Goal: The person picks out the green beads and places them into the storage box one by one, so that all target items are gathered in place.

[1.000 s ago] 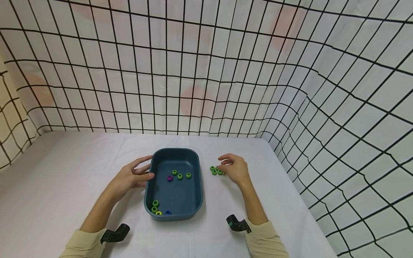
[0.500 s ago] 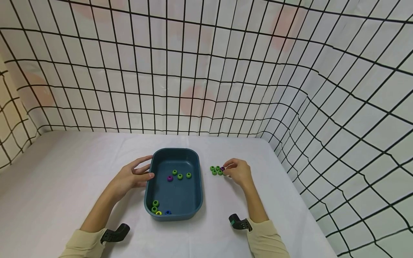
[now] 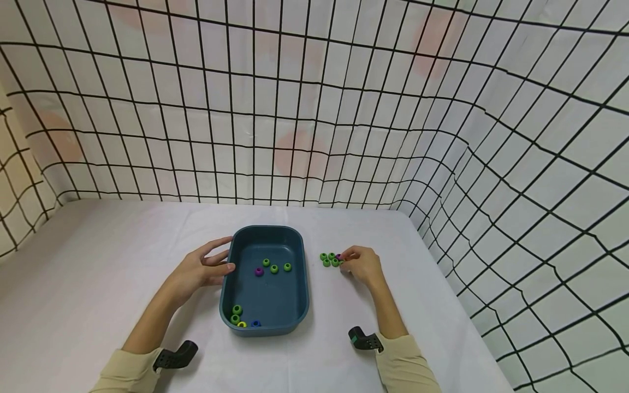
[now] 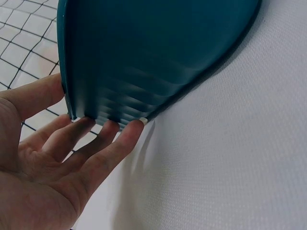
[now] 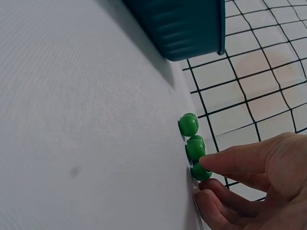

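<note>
A dark teal tray lies on the white table with several green beads, a purple bead, a yellow bead and a blue bead inside. My left hand rests its spread, relaxed fingers against the tray's left outer wall, the thumb at the rim. Right of the tray, green beads sit in two short rows with a partly hidden purple bead at the end. There my right hand pinches a green bead between thumb and fingers, low at the table.
A black wire grid over white cloth rises behind the table and along both sides. Each wrist carries a black camera mount, the left mount and the right mount.
My right hand draws back slightly right and lower at the bead rows, uncovering a purple bead, then its fingers close in and partly cover it. The left hand and tray stay still.
</note>
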Demonstrator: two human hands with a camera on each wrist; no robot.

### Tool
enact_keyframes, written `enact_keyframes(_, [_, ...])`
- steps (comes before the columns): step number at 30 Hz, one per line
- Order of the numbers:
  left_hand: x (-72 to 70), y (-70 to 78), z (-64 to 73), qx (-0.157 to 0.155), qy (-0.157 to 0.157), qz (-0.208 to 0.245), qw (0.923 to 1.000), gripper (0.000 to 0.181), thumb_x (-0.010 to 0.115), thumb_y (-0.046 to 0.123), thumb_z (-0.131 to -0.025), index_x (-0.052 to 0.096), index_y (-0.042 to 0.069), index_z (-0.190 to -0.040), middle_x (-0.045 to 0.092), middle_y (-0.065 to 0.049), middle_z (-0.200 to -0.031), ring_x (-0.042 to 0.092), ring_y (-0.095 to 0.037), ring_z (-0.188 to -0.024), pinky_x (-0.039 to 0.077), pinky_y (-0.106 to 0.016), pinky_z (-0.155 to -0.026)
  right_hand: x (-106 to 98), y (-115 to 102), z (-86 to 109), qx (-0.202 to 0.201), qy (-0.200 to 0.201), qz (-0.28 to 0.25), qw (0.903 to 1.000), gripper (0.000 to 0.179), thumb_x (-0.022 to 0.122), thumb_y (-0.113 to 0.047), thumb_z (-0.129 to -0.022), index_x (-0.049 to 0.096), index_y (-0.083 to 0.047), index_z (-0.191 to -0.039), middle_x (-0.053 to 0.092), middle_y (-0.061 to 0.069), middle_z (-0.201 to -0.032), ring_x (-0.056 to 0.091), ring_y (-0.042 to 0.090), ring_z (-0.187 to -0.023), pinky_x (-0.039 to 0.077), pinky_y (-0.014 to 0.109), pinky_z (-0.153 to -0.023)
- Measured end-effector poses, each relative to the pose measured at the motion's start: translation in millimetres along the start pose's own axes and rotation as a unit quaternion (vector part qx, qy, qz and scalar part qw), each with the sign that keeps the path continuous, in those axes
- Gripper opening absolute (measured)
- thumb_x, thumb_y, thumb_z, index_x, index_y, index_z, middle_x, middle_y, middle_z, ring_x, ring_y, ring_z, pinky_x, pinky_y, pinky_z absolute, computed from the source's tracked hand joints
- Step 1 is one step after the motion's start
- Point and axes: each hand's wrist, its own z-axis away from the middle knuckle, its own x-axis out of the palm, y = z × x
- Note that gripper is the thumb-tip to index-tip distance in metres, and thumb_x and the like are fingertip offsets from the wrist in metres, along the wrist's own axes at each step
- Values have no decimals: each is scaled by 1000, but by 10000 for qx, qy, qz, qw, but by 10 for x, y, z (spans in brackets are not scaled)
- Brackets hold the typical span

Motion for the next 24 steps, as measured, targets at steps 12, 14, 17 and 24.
enact_keyframes(12, [-1,12,3,11,13,10,10000,78,73,22,-95,31,24,-160,38,-18,-159,55,-39,-134,60,-43,-93,15,23,-19,128,-144,-31,9998,20,78,1,-75,76,-6,-93,70,9,-92,63,18,-74,50,24,-62])
enact_keyframes(14, [0,13,4,9,16,6,10000,77,73,22,-95,31,24,-160,38,-18,-159,55,-39,-134,60,-43,-93,16,30,-19,122,-144,-26,9998,20,77,1,-74,76,-6,-93,70,9,-92,62,17,-74,50,25,-62])
enact_keyframes(17, [2,16,9,16,18,1,10000,77,73,22,-95,31,24,-160,37,-19,-159,55,-38,-134,60,-42,-92,19,37,-18,121,-137,-37,9998,20,77,1,-74,76,-6,-93,70,9,-91,62,17,-73,49,25,-61])
enact_keyframes(24, [5,20,20,39,26,5,10000,77,72,21,-95,32,23,-160,37,-19,-160,55,-39,-134,60,-42,-92,22,40,-12,107,-142,-34,9998,19,77,0,-75,76,-6,-93,70,9,-88,62,17,-72,49,25,-61])
